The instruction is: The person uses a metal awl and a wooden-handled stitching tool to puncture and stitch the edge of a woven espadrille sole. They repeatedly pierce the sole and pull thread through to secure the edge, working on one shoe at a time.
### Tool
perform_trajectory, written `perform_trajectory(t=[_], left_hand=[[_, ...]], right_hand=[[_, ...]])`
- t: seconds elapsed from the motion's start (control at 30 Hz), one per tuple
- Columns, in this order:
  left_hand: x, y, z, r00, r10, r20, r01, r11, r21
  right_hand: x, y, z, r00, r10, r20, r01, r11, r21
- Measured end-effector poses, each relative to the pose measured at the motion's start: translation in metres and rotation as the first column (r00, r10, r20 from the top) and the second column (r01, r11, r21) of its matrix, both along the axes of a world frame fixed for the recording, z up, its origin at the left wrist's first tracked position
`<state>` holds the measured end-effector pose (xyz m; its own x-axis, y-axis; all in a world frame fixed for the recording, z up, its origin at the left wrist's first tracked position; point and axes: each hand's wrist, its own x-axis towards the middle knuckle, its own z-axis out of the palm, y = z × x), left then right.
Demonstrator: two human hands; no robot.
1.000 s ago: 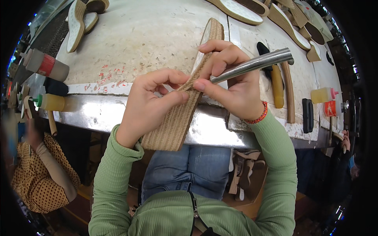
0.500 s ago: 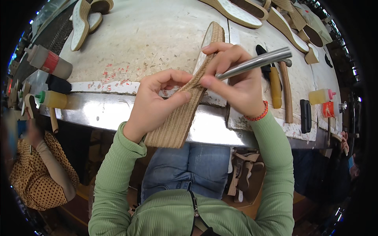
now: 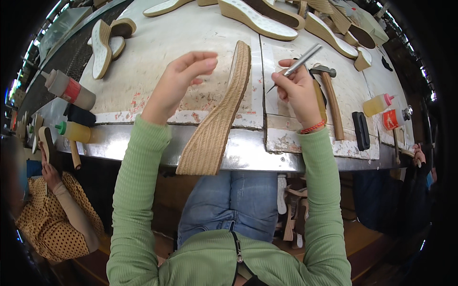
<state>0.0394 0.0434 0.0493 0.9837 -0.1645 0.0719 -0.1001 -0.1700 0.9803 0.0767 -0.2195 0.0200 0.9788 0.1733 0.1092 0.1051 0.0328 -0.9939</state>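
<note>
A wedge shoe sole (image 3: 217,119) wrapped in tan braided rope lies on its side between my hands. Its thick heel end juts over the table's metal front edge. My left hand (image 3: 179,83) hovers left of the sole, apart from it, with fingers loosely curved and nothing in them. To the right of the sole, my right hand (image 3: 298,90) grips a slim metal tool (image 3: 301,59) with a thick silver handle and a thin dark point, which faces down and left. Neither hand touches the sole.
Right of my right hand lie a hammer (image 3: 331,100), a black block (image 3: 360,131) and a yellow-liquid bottle (image 3: 378,104). More wedge soles (image 3: 257,19) lie at the back. Bottles (image 3: 70,89) stand at the left. A person in dotted clothing (image 3: 62,219) works at far left.
Both hands have let go of the sole and moved apart, left hand up and left, right hand to the right with the tool. The sole now rests on the table.
</note>
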Motion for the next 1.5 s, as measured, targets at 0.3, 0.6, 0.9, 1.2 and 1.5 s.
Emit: perform_trajectory(t=[0.3,0.6,0.9,1.2,1.5], left_hand=[[0.04,-0.063,-0.009,0.995,-0.037,-0.093,0.012,0.967,-0.255],[0.026,-0.063,-0.011,0.996,-0.05,-0.073,0.021,0.937,-0.349],[0.02,-0.072,-0.009,0.998,0.062,0.004,-0.054,0.901,-0.431],[0.039,-0.041,-0.018,0.915,0.403,0.037,-0.306,0.75,-0.586],[0.048,-0.023,-0.021,0.823,0.546,0.155,-0.321,0.672,-0.667]], right_hand=[[-0.003,0.003,-0.002,0.996,-0.086,0.019,0.087,0.93,-0.357],[-0.005,0.005,-0.012,0.945,-0.06,0.322,0.254,0.756,-0.603],[-0.005,-0.038,0.009,0.61,-0.294,0.736,0.728,0.576,-0.373],[-0.023,-0.066,0.009,0.824,-0.143,0.549,0.565,0.293,-0.772],[-0.068,-0.059,0.048,0.89,-0.401,0.217,0.44,0.881,-0.173]])
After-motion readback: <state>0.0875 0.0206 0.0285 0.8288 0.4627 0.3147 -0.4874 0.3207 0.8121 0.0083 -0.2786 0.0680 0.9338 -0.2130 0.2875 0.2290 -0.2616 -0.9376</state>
